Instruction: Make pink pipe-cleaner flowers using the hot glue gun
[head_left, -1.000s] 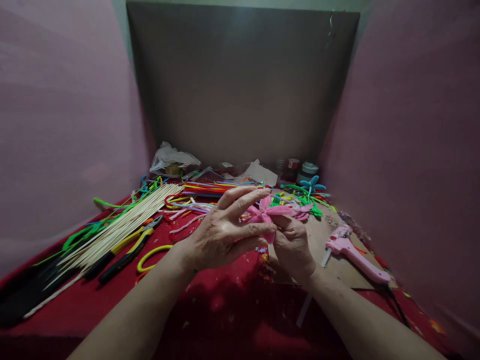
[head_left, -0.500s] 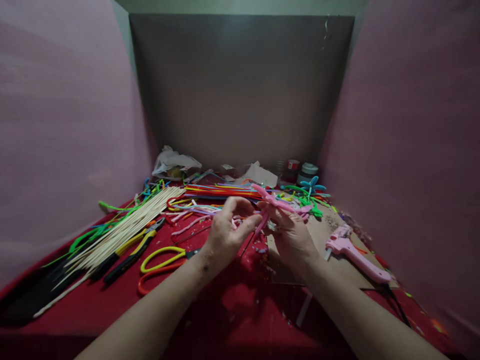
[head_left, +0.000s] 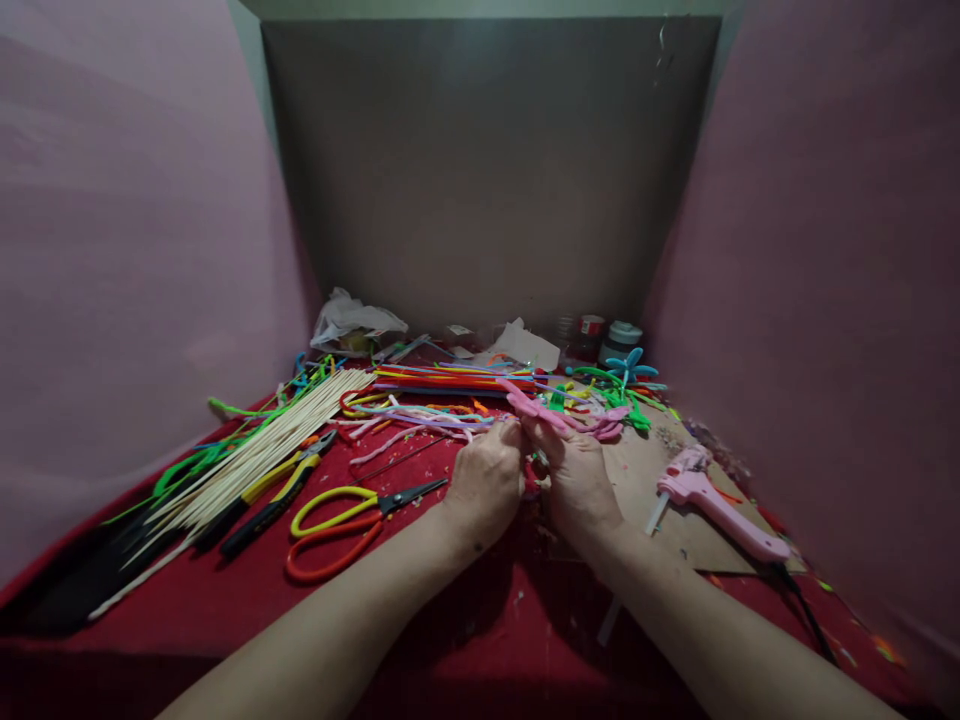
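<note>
My right hand (head_left: 581, 488) is closed around a pink pipe cleaner shape (head_left: 536, 408), whose looped, petal-like parts stick out above the fingers. Against it, my left hand (head_left: 489, 480) is curled into a fist at the lower end of the same pink shape; its fingertips and what they pinch are mostly hidden. To the left of my left hand lie scissors (head_left: 382, 505) with one yellow and one red handle, blades apart. A pink hot glue gun (head_left: 716, 508) rests to the right of my right hand on a cardboard sheet (head_left: 637, 475).
Wooden sticks (head_left: 277, 435) and yellow-black pliers (head_left: 281, 500) lie on the left of the red cloth (head_left: 450, 640). Behind my hands are colourful pipe cleaners (head_left: 442, 378), a plastic bag (head_left: 352, 318) and a lidded jar (head_left: 621, 340). A blue pipe cleaner flower (head_left: 631, 368) stands at back right.
My left hand has turned from an outstretched pinch into a fist and moved right and down, close to my right hand. The pink shape has tilted slightly. The scissors' blades are now uncovered.
</note>
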